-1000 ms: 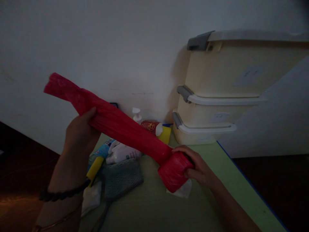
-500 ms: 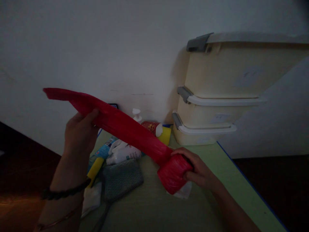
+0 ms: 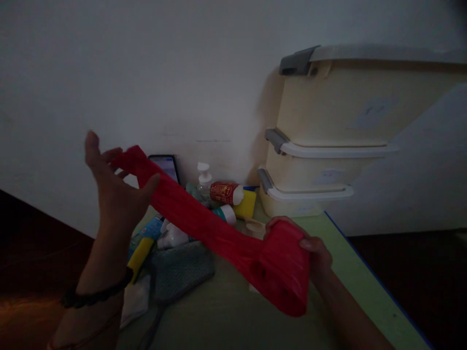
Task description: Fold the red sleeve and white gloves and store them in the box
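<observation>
A roll of red plastic bags [image 3: 282, 262] is in my right hand [image 3: 317, 253], which is closed around its right side with the thumb on top. Its hollow end faces down towards me. From the roll, an unwound red strip [image 3: 197, 216] slants up to the left above the table. My left hand [image 3: 118, 194] has the strip's far end among its fingers, thumb and some fingers spread apart. Below the strip lies a grey-green knitted cloth or pouch [image 3: 182, 272] with a dark strap.
Three cream lidded boxes [image 3: 328, 107] stand stacked at the back right of the green table [image 3: 350, 272]. Against the wall are a phone [image 3: 166, 165], a pump bottle [image 3: 204, 177], a red-patterned cup [image 3: 224, 193] and a yellow sponge [image 3: 246, 204]. A white spray bottle [image 3: 173, 236] lies at left.
My left hand has shifted to the strip's far end and its fingers have spread. My right hand has turned the roll, so its hollow end now shows; the strip hangs slacker.
</observation>
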The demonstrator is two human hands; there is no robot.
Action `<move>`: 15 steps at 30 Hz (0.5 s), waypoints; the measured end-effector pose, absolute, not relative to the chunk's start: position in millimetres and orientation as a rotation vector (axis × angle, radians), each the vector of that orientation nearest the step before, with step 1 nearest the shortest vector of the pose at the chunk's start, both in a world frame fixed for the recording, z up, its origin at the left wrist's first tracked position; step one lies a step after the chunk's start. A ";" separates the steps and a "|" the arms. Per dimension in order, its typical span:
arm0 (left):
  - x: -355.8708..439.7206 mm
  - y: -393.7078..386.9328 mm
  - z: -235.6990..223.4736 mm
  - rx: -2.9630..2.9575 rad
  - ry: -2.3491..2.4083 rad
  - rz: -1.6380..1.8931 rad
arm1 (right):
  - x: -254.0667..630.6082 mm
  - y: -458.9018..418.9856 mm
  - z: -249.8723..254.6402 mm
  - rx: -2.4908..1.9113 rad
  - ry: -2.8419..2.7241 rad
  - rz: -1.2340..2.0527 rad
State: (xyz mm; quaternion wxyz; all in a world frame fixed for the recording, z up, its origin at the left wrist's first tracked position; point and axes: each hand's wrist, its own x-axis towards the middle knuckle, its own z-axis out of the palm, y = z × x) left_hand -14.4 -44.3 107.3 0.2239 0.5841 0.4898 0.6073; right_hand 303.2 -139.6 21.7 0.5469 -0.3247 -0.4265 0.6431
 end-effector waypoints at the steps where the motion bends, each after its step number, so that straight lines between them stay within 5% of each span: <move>1: -11.1 -46.2 106.9 1.833 1.486 1.743 | 300.1 -139.7 22.1 -0.781 -1.007 1.491; 6: 23.9 -64.6 109.0 2.322 1.469 1.459 | 292.1 -139.3 16.2 -0.909 -0.999 1.381; 11: 59.6 -94.8 112.9 2.249 0.913 0.389 | 288.6 -140.9 7.8 -0.882 -0.873 1.439; 15: 76.6 -107.3 109.4 2.273 0.885 0.256 | 283.2 -142.4 3.7 -0.843 -0.786 1.446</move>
